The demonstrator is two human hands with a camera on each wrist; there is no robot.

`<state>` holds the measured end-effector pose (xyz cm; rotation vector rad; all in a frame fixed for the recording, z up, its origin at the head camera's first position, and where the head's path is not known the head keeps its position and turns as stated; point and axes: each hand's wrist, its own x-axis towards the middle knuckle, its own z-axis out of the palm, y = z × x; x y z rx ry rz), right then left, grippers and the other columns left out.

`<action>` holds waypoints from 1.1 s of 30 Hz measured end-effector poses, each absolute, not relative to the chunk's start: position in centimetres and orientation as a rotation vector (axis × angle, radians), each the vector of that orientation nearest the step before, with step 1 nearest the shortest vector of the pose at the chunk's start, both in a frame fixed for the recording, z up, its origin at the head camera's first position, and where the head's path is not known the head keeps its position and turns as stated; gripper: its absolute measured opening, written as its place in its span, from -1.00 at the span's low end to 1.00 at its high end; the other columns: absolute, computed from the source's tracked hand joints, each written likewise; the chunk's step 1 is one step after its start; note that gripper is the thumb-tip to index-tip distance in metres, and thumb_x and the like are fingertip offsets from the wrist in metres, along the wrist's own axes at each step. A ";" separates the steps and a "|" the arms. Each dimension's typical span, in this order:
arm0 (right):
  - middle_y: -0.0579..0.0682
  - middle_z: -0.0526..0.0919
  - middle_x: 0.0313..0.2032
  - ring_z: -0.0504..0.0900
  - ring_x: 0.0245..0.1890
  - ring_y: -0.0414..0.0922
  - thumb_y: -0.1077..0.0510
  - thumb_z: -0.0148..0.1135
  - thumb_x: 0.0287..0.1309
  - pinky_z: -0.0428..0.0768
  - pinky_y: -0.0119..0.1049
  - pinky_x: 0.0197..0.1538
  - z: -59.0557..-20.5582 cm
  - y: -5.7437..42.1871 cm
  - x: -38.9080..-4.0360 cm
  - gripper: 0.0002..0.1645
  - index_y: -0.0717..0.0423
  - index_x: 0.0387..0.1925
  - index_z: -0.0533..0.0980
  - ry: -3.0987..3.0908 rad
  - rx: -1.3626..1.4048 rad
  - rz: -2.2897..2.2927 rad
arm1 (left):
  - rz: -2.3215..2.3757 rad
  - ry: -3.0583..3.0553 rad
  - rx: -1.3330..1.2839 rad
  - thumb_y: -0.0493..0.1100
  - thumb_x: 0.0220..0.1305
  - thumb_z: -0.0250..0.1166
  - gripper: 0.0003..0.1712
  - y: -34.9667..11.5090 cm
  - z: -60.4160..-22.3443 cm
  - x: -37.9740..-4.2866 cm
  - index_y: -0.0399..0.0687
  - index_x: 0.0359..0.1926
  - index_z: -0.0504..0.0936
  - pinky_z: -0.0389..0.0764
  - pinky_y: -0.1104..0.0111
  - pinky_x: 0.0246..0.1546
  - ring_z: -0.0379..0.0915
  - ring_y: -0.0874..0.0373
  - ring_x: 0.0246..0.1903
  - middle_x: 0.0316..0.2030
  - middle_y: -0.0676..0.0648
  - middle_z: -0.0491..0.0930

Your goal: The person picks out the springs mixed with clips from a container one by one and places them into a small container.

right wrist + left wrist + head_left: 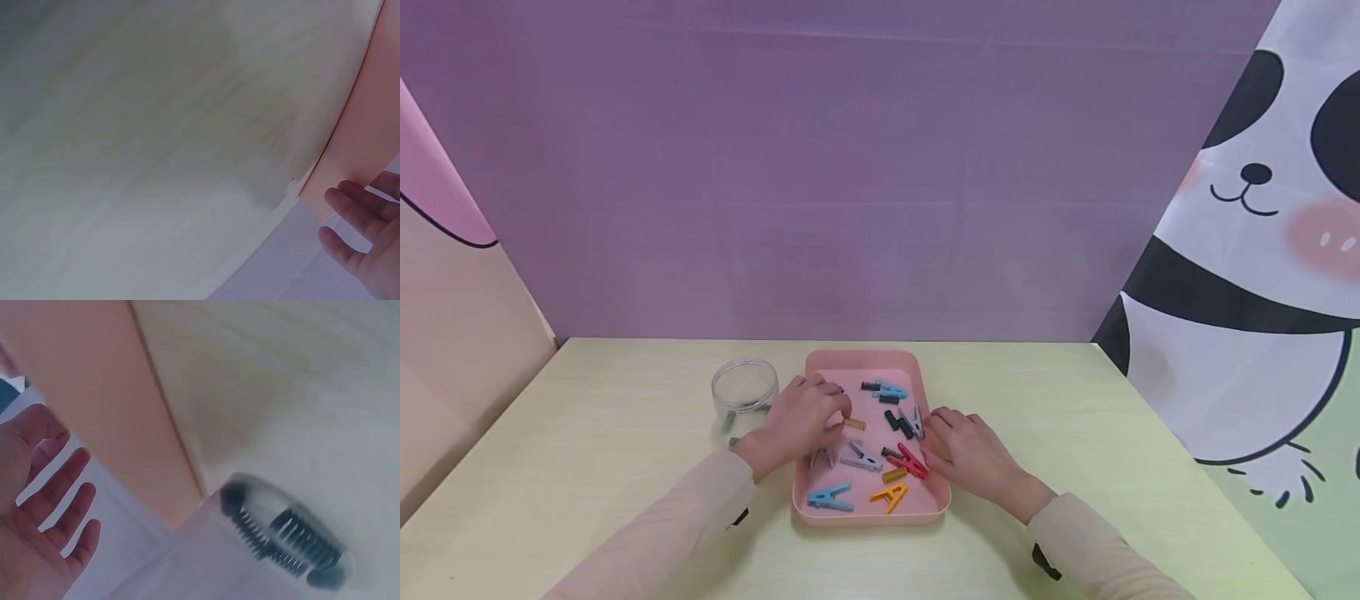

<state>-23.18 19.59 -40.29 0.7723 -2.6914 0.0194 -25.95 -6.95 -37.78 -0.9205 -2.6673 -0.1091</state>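
Observation:
My left hand (801, 414) reaches over the left rim of the pink tray (861, 360). Its thumb and forefinger pinch at the near end of a gold spring (855, 424); the other fingers (84, 494) spread loosely in the left wrist view. At the tray's right side, my right hand (966, 450) rests with relaxed fingers (353, 212) against the wall. Close to it inside lie a red clip (912, 461), a grey clip (917, 422) and black springs (906, 428). A purple bit (841, 389) shows beyond the left hand.
Left of the tray stands a clear round container (745, 407), with dark springs (281, 540) showing through it in the left wrist view. Other tray contents include blue clips (830, 497), a yellow clip (891, 497), a lilac clip (861, 458) and another gold spring (894, 475).

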 end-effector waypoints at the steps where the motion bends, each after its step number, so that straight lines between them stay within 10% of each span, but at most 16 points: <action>1: 0.00 0.56 -0.11 0.53 -0.12 -0.10 -0.06 0.24 0.02 0.53 -0.14 -0.07 -40.3 19.6 -23.2 -0.53 0.13 -0.09 0.49 -2.691 0.772 0.019 | -0.115 -2.660 -0.915 -0.05 0.09 0.29 -0.89 -7.1 -37.5 -25.9 0.17 -0.31 0.61 0.37 0.28 -0.17 0.40 0.16 -0.17 -0.23 0.11 0.60; 33: -0.01 0.55 -0.08 0.51 -0.10 -0.10 -0.06 0.27 0.00 0.52 -0.12 -0.05 -40.0 19.3 -23.0 -0.51 0.11 -0.06 0.49 -2.748 0.739 0.043 | -0.344 -2.604 -0.551 -0.17 0.04 0.22 -0.87 -15.6 -32.3 -25.0 -0.01 -0.33 0.61 0.39 0.06 -0.11 0.41 -0.07 -0.06 -0.21 -0.01 0.63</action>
